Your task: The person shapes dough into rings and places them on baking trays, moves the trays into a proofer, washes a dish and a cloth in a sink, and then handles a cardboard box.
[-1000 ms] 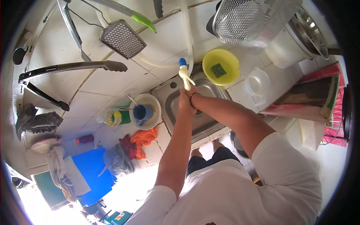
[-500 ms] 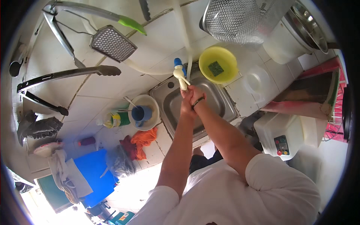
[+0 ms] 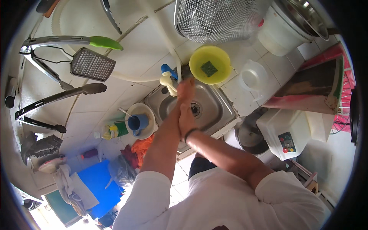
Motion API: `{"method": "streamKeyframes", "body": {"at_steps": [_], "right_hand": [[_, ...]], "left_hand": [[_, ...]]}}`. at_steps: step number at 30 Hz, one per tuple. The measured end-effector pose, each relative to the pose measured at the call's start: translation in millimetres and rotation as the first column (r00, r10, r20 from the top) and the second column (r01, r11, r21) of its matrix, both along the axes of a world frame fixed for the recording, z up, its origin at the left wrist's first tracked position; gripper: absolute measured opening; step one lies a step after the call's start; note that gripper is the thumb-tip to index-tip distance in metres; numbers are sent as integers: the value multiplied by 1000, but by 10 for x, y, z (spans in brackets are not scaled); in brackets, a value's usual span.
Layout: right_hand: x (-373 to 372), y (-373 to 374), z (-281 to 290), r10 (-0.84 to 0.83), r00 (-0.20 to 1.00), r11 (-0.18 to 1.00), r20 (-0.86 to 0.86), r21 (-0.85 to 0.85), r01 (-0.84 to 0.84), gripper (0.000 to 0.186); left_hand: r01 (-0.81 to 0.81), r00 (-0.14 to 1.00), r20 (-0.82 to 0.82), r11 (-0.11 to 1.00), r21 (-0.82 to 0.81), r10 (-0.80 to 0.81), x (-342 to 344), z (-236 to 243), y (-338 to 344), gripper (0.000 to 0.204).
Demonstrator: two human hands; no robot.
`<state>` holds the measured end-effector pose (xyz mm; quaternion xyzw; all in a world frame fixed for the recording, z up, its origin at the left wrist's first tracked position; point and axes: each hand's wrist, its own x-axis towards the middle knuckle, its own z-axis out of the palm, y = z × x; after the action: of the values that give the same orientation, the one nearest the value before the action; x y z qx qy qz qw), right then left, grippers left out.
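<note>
My left hand reaches under the cream tap with its blue top, over the steel sink; its fingers are smeared by motion. My right hand, with a dark band at the wrist, is wrapped round my left forearm just below the wrist. The yellow basin, with a dark green pad in it, sits just behind the sink. Left of the sink is a pale bowl holding a blue mug.
Tongs and a grater are at the upper left. A mesh basket is at the back, a white container right of the sink, a plastic appliance lower right, and cloths lower left.
My hands have come apart from being clasped at the tap: the right has slid down onto my left forearm. The view has shifted, so the surroundings sit differently.
</note>
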<state>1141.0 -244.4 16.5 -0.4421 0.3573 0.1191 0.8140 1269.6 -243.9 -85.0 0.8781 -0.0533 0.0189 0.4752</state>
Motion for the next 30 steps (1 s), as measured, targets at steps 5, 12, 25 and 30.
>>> {"method": "streamKeyframes", "body": {"at_steps": [5, 12, 25, 30], "right_hand": [[-428, 272, 378, -128, 991, 939, -30, 318, 131, 57], [626, -155, -997, -26, 999, 951, -26, 309, 33, 37], [1090, -985, -1218, 664, 747, 744, 24, -110, -659, 18], [791, -823, -1164, 758, 647, 624, -82, -197, -756, 19]], "left_hand": [[421, 874, -79, 664, 618, -480, 331, -247, 80, 25], [-412, 774, -633, 745, -525, -19, -224, -575, 230, 25], [-293, 948, -59, 931, 219, 313, -2119, 576, 1581, 23], [-374, 892, -81, 826, 423, 445, -2397, 692, 2865, 35]]}}
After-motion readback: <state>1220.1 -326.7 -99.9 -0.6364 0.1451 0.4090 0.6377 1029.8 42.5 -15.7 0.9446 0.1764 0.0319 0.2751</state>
